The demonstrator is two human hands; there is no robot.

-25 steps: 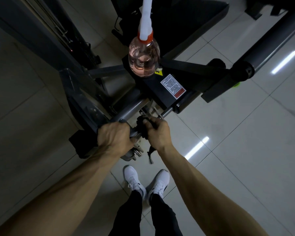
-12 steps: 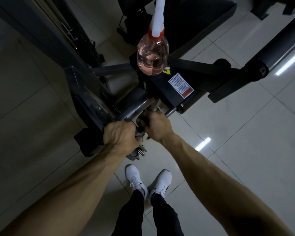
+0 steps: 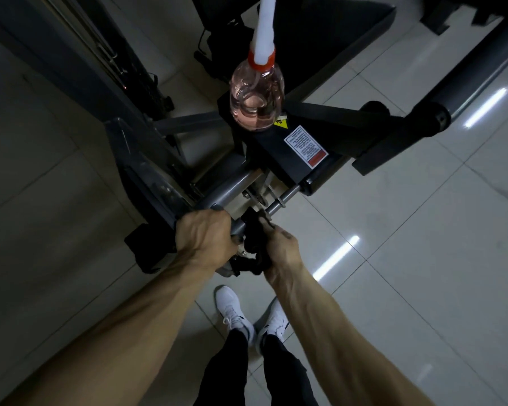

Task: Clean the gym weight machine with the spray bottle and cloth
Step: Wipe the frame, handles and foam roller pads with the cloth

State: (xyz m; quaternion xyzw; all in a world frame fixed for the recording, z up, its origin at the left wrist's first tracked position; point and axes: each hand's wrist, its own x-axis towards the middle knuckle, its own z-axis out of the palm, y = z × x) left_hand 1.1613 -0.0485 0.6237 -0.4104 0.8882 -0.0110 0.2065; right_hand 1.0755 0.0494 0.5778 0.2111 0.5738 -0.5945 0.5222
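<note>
Both hands meet on the grey metal machine bar (image 3: 228, 189), which runs away toward the clear pink-filled spray bottle (image 3: 257, 104) standing ahead: left hand (image 3: 206, 235) wrapped round it, right hand (image 3: 279, 244), nearer the bottle, clutching the dark crumpled cloth (image 3: 252, 244) against it.

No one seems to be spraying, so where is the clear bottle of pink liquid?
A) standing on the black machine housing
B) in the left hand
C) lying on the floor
A: the clear spray bottle of pink liquid stands on the black machine housing; the left hand grips a grey metal bar, the right hand holds a black cloth.
</note>
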